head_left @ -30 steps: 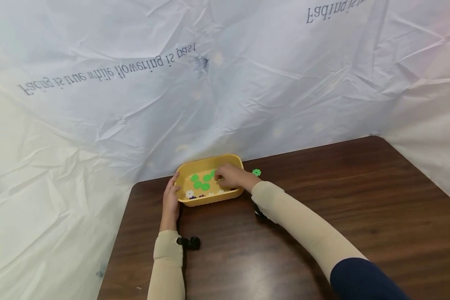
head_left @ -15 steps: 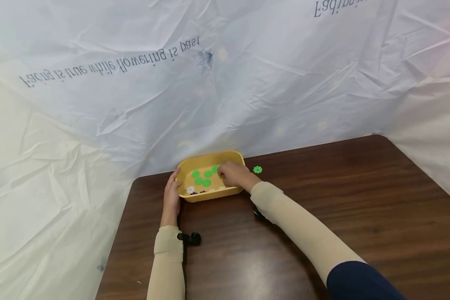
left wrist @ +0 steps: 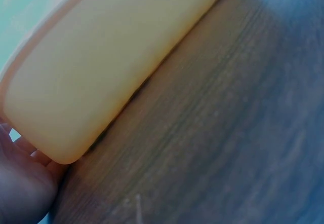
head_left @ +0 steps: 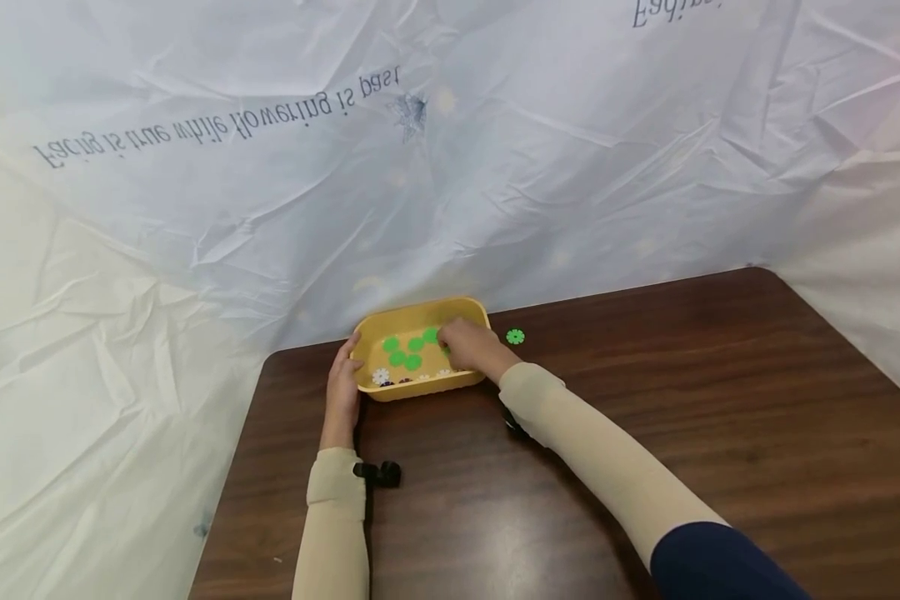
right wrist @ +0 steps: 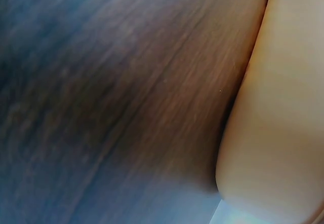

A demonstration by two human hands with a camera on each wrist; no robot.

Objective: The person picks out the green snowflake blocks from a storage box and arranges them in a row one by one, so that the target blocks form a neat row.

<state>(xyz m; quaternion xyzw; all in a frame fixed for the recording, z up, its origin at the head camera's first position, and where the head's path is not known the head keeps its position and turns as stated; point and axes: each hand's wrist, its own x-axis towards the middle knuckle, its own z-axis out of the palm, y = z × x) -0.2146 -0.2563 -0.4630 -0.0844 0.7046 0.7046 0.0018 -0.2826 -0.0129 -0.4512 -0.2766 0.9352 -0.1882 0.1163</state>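
Observation:
A shallow yellow plastic tray [head_left: 420,387] stands at the back left of the table. My left hand [head_left: 342,392] holds its left end, thumb at the rim and fingers along the outer wall; in the left wrist view the fingers [left wrist: 40,157] show at the tray's corner. Inside, my right hand [head_left: 471,343] reaches down at the right end with bent fingers, and its fingertips are hidden. Several round green flower-shaped pieces [head_left: 413,362] lie on the tray floor. White flower pieces [head_left: 380,376] and dark purple ones [head_left: 387,384] lie along the near wall. I cannot tell whether the right fingers hold a piece.
One green flower-shaped piece [head_left: 515,337] lies on the brown wooden table [head_left: 645,400] just right of the tray. A wrinkled white sheet with printed lettering [head_left: 217,125] hangs behind the table's back edge. Only the tray's outer wall [right wrist: 276,107] and the tabletop show in the right wrist view.
My right hand has shifted slightly right inside the tray, showing more of a green piece by its fingertips. The left hand keeps its place. The head view has tilted down a little.

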